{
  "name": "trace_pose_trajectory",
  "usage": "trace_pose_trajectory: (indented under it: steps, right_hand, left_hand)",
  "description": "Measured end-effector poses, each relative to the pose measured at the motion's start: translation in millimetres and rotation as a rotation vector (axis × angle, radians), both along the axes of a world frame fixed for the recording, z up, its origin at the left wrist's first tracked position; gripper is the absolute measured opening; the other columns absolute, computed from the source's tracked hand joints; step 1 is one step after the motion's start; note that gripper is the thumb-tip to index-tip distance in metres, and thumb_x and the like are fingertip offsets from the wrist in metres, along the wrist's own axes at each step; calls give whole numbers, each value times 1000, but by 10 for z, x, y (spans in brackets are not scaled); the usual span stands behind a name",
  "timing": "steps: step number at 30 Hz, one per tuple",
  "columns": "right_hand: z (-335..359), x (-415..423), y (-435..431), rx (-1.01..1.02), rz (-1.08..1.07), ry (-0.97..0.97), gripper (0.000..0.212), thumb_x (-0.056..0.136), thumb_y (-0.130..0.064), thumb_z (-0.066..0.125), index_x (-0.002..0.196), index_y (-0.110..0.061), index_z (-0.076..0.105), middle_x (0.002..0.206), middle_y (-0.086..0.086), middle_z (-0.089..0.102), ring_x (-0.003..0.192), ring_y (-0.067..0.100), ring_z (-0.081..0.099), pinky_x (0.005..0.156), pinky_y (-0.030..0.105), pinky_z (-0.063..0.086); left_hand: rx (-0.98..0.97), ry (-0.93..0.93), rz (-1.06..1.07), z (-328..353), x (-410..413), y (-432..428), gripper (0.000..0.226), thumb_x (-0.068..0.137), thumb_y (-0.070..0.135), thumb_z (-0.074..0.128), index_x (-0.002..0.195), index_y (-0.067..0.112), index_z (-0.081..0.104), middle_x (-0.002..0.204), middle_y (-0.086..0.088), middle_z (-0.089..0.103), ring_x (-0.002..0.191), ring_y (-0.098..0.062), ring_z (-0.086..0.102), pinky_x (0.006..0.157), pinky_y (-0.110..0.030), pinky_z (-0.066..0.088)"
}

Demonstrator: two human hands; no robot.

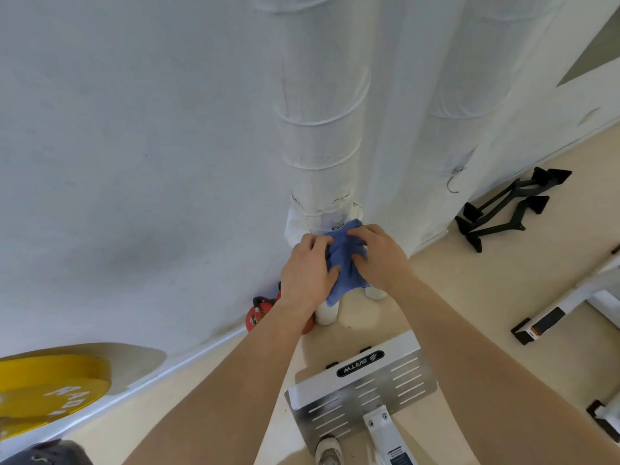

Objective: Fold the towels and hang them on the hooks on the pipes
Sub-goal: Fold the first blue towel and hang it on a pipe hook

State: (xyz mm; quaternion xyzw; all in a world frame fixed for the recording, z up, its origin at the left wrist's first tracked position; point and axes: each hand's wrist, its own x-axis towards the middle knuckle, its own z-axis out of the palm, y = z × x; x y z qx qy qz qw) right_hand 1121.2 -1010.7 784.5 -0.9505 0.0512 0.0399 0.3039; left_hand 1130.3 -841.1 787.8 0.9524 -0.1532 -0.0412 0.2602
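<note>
Both hands meet on a small blue towel [343,263], bunched low in front of the nearer white pipe [318,146]. The left hand [305,273] curls its fingers [315,242] over the towel's left edge, thumb pressed into the cloth, while the right hand [379,260] grips the right side with bent fingers [360,233]. A metal hook [453,183] hangs on the second pipe [463,95], well apart from the towel, and a red kettlebell [256,315] sits on the floor by the wall.

The single head-worn view looks forward and down, close onto the white pipes [320,146].
</note>
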Motion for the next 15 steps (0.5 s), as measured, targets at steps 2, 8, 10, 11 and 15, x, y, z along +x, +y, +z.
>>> trace_pose_trajectory:
  steps: [2, 8, 10, 11, 15]
  right_hand:
    - [133, -19, -7, -60, 38, 35, 44, 93, -14, 54, 137, -16, 52, 137, 5, 47, 109, 27, 61, 95, 36, 49]
    - [631, -186, -25, -55, 11, 54, 48, 92, -7, 49, 138, -17, 51, 141, 8, 43, 117, 32, 56, 97, 40, 46]
    - [737, -241, 0, -84, 14, 88, 48, 93, -10, 49, 140, -18, 48, 142, 7, 41, 119, 32, 55, 98, 40, 46]
    - [783, -271, 24, -96, 20, 105, 49, 93, -12, 50, 142, -19, 47, 143, 7, 40, 119, 32, 54, 98, 40, 45]
    - [949, -437, 181, -139, 70, 166, 48, 92, -17, 51, 140, -19, 47, 139, 11, 40, 119, 35, 54, 100, 41, 45]
  left_hand:
    - [35, 33, -11, 151, 8, 54, 43, 88, 35, 60, 129, 21, 55, 122, -3, 53, 104, -23, 56, 81, -42, 53]
    - [72, 82, 25, 616, -2, 326, 45, 91, 37, 59, 133, 23, 55, 129, -4, 54, 118, -27, 54, 92, -42, 49]
    - [91, 100, 56, 725, -38, 439, 49, 92, 39, 59, 137, 22, 53, 135, -5, 51, 123, -27, 51, 96, -41, 47]
    - [97, 109, 64, 769, -67, 499, 49, 92, 39, 59, 137, 21, 53, 136, -5, 51, 125, -27, 51, 98, -41, 47]
    - [153, 163, 80, 888, -261, 762, 51, 92, 39, 58, 140, 21, 51, 138, -5, 50, 126, -25, 51, 99, -39, 46]
